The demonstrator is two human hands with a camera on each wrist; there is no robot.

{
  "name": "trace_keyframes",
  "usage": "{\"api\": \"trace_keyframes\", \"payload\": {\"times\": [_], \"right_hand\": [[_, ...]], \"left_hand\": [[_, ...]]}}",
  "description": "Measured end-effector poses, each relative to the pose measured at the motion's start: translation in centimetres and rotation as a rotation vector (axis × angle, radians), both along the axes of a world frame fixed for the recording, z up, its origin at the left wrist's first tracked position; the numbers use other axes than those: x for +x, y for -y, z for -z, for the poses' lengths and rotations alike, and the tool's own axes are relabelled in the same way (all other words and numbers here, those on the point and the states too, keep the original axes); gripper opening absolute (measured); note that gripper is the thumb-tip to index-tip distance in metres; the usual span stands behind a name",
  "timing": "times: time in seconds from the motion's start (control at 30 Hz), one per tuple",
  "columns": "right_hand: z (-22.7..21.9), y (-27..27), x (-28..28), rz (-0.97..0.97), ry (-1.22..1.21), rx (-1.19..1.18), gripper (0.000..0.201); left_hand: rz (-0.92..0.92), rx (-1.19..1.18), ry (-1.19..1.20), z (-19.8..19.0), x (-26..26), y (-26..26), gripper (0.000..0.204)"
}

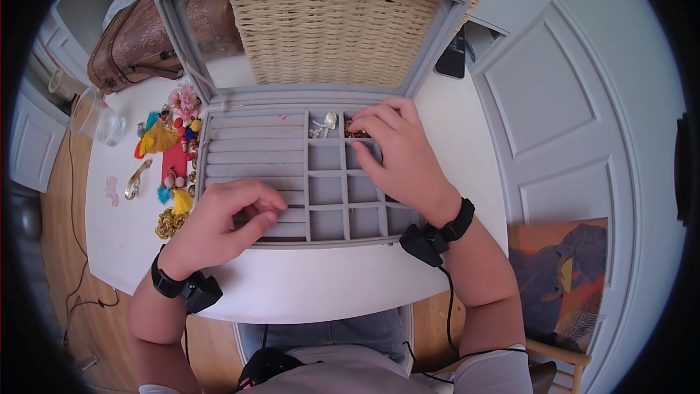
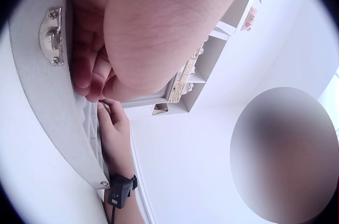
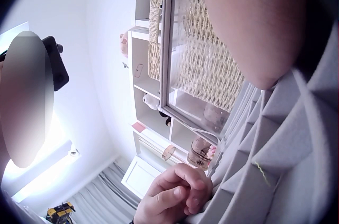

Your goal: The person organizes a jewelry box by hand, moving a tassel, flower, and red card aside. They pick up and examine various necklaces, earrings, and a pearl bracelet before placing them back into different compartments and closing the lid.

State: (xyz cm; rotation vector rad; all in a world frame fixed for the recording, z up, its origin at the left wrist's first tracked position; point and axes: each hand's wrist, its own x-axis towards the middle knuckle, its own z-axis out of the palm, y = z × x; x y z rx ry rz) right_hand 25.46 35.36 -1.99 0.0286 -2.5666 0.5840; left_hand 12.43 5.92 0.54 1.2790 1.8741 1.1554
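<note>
A grey jewellery box (image 1: 326,180) stands with its clear-windowed lid raised. My right hand (image 1: 401,147) is over its back right compartments, fingertips at a gold-brown beaded piece (image 1: 353,130) in the back corner one. The thumb is apart from the fingers, over the divider below. In the neighbouring compartment lies a white pearl piece (image 1: 330,121). My left hand (image 1: 227,222) hangs loosely curled over the box's front left corner, by the ring rolls (image 1: 255,146), with nothing in it. The right wrist view shows that left hand (image 3: 172,195) beyond the dividers.
Left of the box lie tasselled jewellery (image 1: 158,138), a gold chain heap (image 1: 171,224) and a gold hair clip (image 1: 136,179). Behind stand a brown patterned case (image 1: 146,40) and a woven basket (image 1: 328,36). A phone (image 1: 452,56) lies at the back right.
</note>
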Motion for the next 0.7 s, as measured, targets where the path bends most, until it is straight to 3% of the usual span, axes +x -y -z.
{"api": "trace_keyframes", "payload": {"times": [0.7], "right_hand": [[-0.03, -0.04, -0.08, 0.002, 0.003, 0.019, 0.019]], "left_hand": [[-0.003, 0.004, 0.003, 0.11, -0.07, 0.04, 0.018]]}}
